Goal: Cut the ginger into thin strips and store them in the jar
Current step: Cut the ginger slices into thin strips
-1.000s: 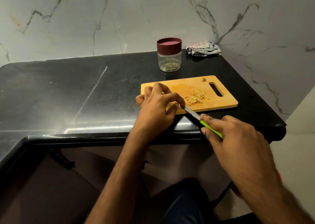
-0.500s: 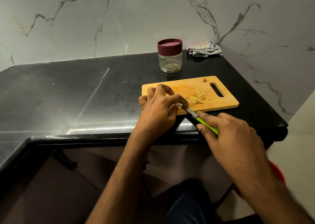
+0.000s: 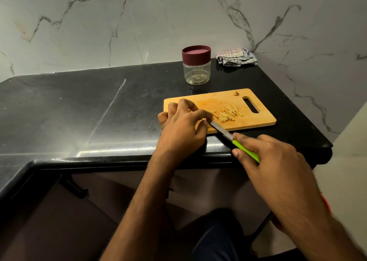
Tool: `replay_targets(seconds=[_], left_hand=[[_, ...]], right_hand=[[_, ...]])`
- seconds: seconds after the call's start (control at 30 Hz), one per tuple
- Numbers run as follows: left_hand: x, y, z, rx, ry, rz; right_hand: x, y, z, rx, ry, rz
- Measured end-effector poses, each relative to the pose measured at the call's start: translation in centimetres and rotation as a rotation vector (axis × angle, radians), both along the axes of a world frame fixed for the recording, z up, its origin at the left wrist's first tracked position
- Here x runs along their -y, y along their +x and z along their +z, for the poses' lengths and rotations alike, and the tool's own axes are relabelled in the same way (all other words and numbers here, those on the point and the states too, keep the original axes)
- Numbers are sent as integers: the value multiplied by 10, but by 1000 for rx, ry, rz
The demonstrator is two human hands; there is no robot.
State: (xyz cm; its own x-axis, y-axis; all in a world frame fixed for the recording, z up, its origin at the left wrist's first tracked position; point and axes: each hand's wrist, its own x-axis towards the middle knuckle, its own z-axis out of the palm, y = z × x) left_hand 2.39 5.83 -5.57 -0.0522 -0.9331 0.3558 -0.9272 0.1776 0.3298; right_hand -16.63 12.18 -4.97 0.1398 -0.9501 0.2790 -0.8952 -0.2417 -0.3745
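Head view. A wooden cutting board (image 3: pixel 256 119) lies on the black stone counter (image 3: pixel 79 111), its handle slot at the 3 o'clock end. The left hand (image 3: pixel 183 124) rests on the board's 9 o'clock half, fingers curled down, index tip touching the near edge of the cut ginger; whether it pins an uncut piece beneath cannot be told. The right hand (image 3: pixel 276 161) grips the green handle of a knife (image 3: pixel 221 130), fingers wrapped round it; the blade runs toward 10 o'clock, its tip lying under the left index finger. A loose pile of ginger strips (image 3: pixel 228 112) sits on the board just at 3 o'clock of the left fingertips. A small ginger scrap (image 3: pixel 236 93) lies at the board's far edge, near the slot. At 12 o'clock of the board, apart from it, stands a clear jar (image 3: pixel 196 72) with its maroon lid (image 3: pixel 196 53) on. A striped cloth (image 3: pixel 236 57) lies crumpled at 3 o'clock of the jar, against the marble wall (image 3: pixel 139 22).
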Motion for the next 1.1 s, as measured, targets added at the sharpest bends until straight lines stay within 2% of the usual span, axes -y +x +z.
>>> replay_targets(seconds=[0.23, 0.37, 0.53, 0.67, 0.83, 1.1], left_hand=[[-3, 3, -1, -63, -74, -59], [-3, 2, 1, -3, -54, -111], [-1, 1, 0, 19, -27, -83], [-2, 2, -2, -62, -75, -65], [-2, 6, -4, -198, -109, 68], [-3, 7, -3, -215, -92, 107]], right_hand=[[0, 0, 0, 22, -7, -3], [2, 5, 0, 5, -9, 14], [5, 4, 1, 1, -42, 16], [4, -1, 0, 52, -65, 19], [2, -3, -2, 127, -93, 58], [1, -2, -6, 216, -100, 135]])
